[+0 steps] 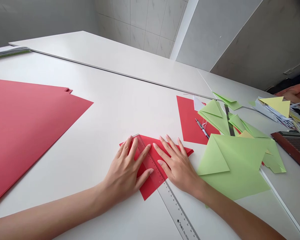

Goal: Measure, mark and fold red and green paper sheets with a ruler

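A folded red paper (148, 188) lies on the white table in front of me. Across it runs a clear plastic ruler (172, 203), slanting down toward the lower right. My left hand (127, 165) rests flat with spread fingers on the ruler's upper end and the paper's left part. On the paper's right part, beside the ruler, my right hand (177, 165) lies with its fingers apart. Neither hand grips anything. Parts of the paper are hidden under both hands.
Large red sheets (32, 130) lie at the left. Green folded papers (240, 160), another red sheet (190, 123) and a pen (202, 128) are at the right. Farther right are a paper cutter (293, 148), a paper pile (275, 110) and a person's arm (295, 93).
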Motion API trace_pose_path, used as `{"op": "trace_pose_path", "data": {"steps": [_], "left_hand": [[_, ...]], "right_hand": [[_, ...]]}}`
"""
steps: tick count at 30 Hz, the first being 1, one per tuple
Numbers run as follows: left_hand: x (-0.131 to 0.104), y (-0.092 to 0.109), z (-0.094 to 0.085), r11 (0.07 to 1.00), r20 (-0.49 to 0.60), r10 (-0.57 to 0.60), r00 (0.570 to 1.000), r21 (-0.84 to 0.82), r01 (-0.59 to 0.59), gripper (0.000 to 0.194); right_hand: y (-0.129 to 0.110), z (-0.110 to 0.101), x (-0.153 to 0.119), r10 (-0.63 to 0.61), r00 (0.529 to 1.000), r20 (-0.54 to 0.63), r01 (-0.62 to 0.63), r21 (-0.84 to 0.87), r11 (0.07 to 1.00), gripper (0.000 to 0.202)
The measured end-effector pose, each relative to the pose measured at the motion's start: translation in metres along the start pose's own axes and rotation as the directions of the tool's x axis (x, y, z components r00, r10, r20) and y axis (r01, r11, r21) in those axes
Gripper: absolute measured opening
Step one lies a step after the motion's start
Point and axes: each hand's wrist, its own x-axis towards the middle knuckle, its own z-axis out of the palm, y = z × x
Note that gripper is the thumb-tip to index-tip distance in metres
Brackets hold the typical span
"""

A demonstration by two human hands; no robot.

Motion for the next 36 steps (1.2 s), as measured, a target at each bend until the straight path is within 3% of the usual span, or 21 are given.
{"op": "trace_pose_path", "data": {"steps": [22,36], "left_hand": [[-0.0002,0.0004,-0.0019,1.000,0.025,-0.011,1.000,-0.020,0.011,0.064],[0.0015,-0.0003,0.0006,0.997,0.061,-0.009,0.998,-0.071,0.013,0.065]], "right_hand": [[0.0007,0.0005,-0.0002,-0.002,1.000,0.027,0.003,-0.015,1.000,0.054],[0.0062,-0.0043,0.0010,-0.013,1.000,-0.022,0.013,0.008,1.000,0.050]]}}
